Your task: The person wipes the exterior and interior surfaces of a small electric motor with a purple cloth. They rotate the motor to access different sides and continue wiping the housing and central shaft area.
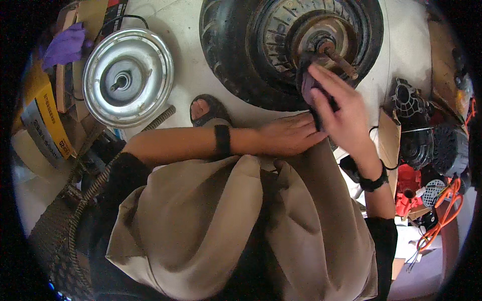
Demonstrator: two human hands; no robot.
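Observation:
My right hand (340, 109) grips a dark, purplish cloth (308, 84) between thumb and fingers, beside the hub of a wheel with a black rubber tire (233, 56). A rusty axle shaft (340, 64) sticks out of the hub just past my fingertips. Palm down and nearly flat, my left hand (288, 133) lies over my knee, its fingertips at the cloth's lower end; whether they pinch it is hidden. To the left, a silvery round hub motor (128, 77) with a short central shaft stands on the floor, apart from both hands.
Cardboard boxes, a purple cloth (66, 45) and a yellow-and-grey box (51, 128) crowd the left side. Near the motor lies a ribbed hose (162, 116). On the right are metal housings (404, 94), red parts (408, 188) and orange cables (448, 210). My sandaled foot (209, 109) is below the tire.

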